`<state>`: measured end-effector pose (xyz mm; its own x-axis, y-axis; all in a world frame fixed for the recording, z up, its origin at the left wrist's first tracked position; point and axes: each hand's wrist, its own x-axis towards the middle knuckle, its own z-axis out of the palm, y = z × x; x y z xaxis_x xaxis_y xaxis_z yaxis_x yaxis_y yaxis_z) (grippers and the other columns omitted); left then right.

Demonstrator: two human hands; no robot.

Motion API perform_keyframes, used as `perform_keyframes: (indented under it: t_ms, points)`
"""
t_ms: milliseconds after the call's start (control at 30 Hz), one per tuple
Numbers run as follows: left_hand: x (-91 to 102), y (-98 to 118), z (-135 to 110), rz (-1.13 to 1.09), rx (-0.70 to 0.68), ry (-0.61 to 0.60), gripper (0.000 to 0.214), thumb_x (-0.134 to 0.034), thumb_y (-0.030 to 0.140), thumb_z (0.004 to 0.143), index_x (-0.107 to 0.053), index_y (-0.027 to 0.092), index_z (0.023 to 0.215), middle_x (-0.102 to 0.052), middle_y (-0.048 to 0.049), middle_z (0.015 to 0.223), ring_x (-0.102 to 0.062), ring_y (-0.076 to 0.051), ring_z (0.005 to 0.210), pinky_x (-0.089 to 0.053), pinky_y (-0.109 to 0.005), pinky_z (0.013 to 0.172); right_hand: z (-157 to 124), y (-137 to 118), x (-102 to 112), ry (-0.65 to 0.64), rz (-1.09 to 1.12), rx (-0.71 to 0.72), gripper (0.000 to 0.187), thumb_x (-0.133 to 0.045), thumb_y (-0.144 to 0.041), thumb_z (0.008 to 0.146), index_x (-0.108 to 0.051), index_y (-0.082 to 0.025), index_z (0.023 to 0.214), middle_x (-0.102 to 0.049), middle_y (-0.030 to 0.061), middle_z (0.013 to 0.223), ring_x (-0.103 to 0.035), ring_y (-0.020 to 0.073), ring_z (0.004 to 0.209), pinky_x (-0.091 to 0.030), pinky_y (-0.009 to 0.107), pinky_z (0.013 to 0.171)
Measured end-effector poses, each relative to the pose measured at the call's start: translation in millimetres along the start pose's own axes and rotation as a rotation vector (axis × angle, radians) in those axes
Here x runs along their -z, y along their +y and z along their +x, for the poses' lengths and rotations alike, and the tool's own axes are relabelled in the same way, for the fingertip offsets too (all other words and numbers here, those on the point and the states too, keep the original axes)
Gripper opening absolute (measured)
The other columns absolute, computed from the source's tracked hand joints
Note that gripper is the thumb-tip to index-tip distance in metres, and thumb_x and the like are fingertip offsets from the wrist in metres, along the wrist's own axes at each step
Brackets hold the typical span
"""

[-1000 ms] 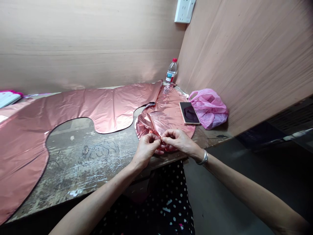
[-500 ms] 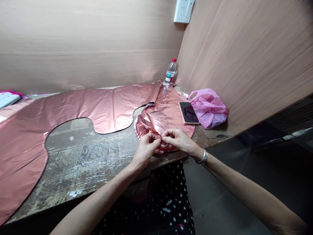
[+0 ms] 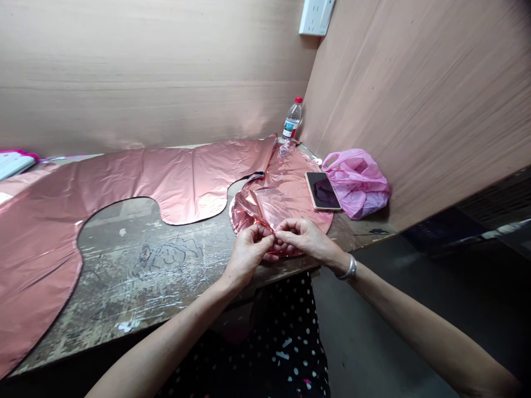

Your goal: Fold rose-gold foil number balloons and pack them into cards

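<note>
Rose foil (image 3: 286, 193): one, on the worn table (image 3: 166, 271), near edge crumpled. Left hand (image 3: 249, 249), right hand (image 3: 305, 239): fingertips close together, both pinching that edge. Step, I judge: fine work on the edge; next move calls for light, precise fingertips. Hidden from me: the pinched spot, behind fingers. Cut off: long foil sheet (image 3: 45, 249), leftward.

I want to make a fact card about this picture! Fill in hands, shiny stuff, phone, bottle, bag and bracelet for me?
Left hand: pinching the foil
Right hand: pinching the foil, close beside the left
Shiny stuff: pink foil, spread along the worn table
Phone: lying partly on the foil
Bottle: upright, red cap, at the back
Bag: pink, crumpled, beside the phone
Bracelet: silvery, right wrist
</note>
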<state>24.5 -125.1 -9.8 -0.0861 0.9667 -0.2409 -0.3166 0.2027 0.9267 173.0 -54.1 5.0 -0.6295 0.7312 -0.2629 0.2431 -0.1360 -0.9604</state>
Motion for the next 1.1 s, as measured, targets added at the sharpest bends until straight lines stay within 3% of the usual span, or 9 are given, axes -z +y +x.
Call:
perform_keyframes:
  t_ms: [233,467,867,1100]
  points:
    - [-2.1,2,-1,0.004,0.020,-0.004,0.029,-0.075,0.033,0.070,-0.055,0.013,0.077,-0.066,-0.0035,0.070,-0.067,-0.013,0.063,-0.056,-0.020,0.053,0,3,-2,0.051,-0.076,0.050,0.016,-0.064,-0.032,0.075,-0.058,-0.017,0.078,-0.064,-0.0019,0.067,-0.058,0.0087,0.056,-0.045,0.019,0.051]
    - [-2.9,2,0,0.054,0.018,0.006,0.023,-0.071,0.030,0.074,-0.054,0.014,0.078,-0.066,-0.0022,0.069,-0.067,-0.012,0.061,-0.057,-0.020,0.054,4,5,1,0.003,-0.050,0.046,0.019,-0.062,-0.035,0.075,-0.058,-0.017,0.078,-0.065,-0.0005,0.068,-0.060,0.0110,0.058,-0.045,0.021,0.053]
    - [-1.2,-3,0,0.153,-0.053,0.082,0.019,-0.068,0.024,0.074,-0.050,0.017,0.072,-0.064,0.0015,0.063,-0.070,-0.016,0.062,-0.059,-0.024,0.058,-7,-6,-9,0.148,-0.592,0.300,0.016,-0.055,-0.019,0.082,-0.066,-0.018,0.072,-0.066,-0.0006,0.065,-0.056,0.0111,0.059,-0.039,0.023,0.058]
    - [0.0,-7,0,0.119,-0.062,0.054,0.011,-0.064,0.020,0.074,-0.055,0.016,0.077,-0.066,0.0010,0.067,-0.070,-0.014,0.062,-0.060,-0.025,0.063,-6,-3,-7,0.137,-0.561,0.262,0.017,-0.055,-0.022,0.084,-0.067,-0.018,0.074,-0.066,0.0001,0.066,-0.056,0.0117,0.061,-0.039,0.023,0.059]
